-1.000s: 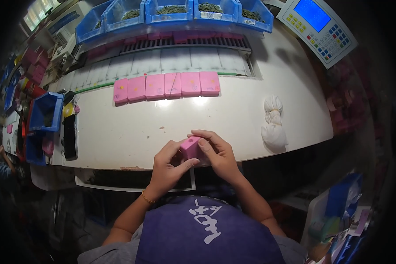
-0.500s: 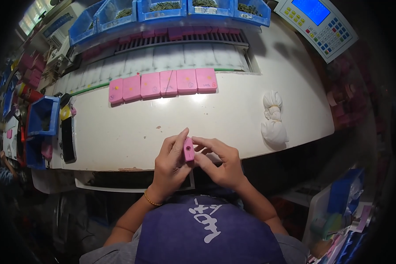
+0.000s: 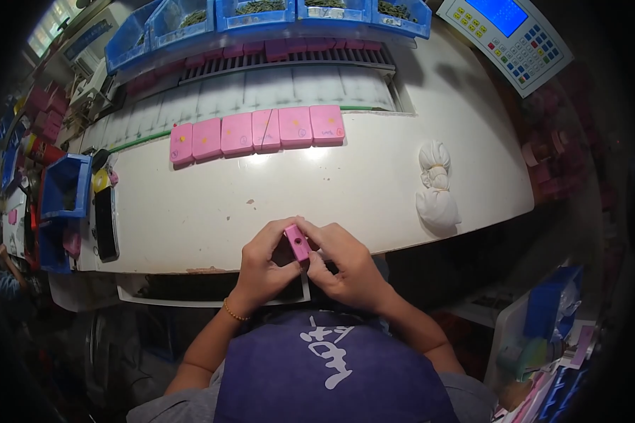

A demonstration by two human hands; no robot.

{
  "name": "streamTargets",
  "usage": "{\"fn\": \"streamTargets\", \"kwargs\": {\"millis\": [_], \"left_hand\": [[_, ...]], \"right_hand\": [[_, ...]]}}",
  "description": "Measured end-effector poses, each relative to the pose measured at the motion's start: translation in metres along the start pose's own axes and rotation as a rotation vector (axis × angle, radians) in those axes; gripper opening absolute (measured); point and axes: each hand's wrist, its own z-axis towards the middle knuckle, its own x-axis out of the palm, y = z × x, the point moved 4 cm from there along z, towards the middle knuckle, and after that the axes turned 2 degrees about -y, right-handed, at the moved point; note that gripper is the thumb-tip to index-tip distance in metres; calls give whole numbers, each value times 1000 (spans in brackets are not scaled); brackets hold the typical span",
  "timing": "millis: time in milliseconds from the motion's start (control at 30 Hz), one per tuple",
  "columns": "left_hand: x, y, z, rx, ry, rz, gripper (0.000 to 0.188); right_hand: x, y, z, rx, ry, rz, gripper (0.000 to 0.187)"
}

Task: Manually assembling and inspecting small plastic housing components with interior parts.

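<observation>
On the left side, 6 pink blocks [image 3: 261,131] lie in 1 row beyond my hands, perhaps to keep them in order. My left hand [image 3: 265,259] grips the holed block [image 3: 297,243] at the counter's [image 3: 374,190] near edge; my right hand [image 3: 342,262] grips it also, hole upward, probably for inspecting. Rightmost, 1 tied white bundle [image 3: 437,187] lies well apart, maybe not to disturb.

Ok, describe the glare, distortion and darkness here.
Head view: glare spots on the white table below the row of pink blocks; head view: the table's front edge curves; head view: dark rim, pink pieces at right dim and soft.
</observation>
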Motion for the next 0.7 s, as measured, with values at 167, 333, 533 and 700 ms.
{"fn": "streamTargets", "kwargs": {"millis": [167,333,533,700], "left_hand": [[2,-1,-2,66,-56,77,52],[3,-2,-1,32,-63,29,52],[-1,0,-4,1,-23,78,48],[-4,4,-4,-44,5,23,57]], "right_hand": [[6,6,-4,-123,-109,-180,61],[-2,4,-2,28,-133,-46,54],[-6,-3,13,225,148,-46,45],[4,-15,10,269,121,137,45]]}}
